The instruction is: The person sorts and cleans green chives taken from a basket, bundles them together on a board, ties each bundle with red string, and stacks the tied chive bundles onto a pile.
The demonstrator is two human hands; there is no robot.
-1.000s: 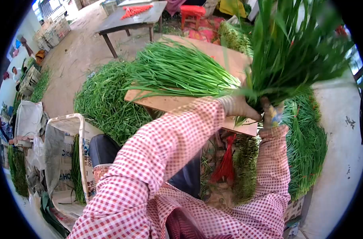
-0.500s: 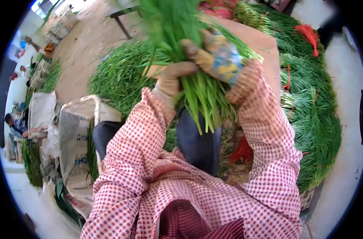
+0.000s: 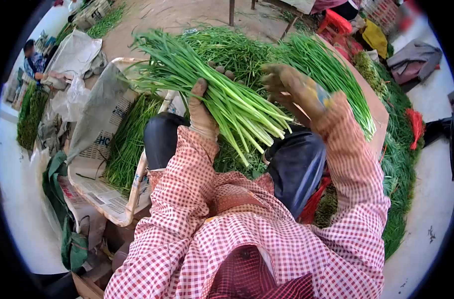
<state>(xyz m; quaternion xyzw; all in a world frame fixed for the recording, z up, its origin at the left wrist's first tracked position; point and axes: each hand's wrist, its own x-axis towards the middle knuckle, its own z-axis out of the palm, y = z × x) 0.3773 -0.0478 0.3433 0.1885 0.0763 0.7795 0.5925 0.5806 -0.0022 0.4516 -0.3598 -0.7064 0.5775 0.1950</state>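
Observation:
A loose bunch of chives slants across the front of my body, its pale stem ends toward the lower right. My left hand, in a soiled glove, is wrapped around it, with the thumb on top and fingertips showing at the far side. To the right, my gloved right hand is apart from the bunch with its fingers spread, holding nothing. Beside that hand, another layer of chives lies on a brown board. Beyond my hands spreads a heap of loose greens.
A white-rimmed basket with a liner and chives stands at my left. Tied bundles line the right side, with red ties on them. Table legs rise at the back. Another person sits far left.
My right hand has let go of the bunch and moved off to the right. The bunch, upright in both hands before, now lies tilted in my left hand. The view has shifted.

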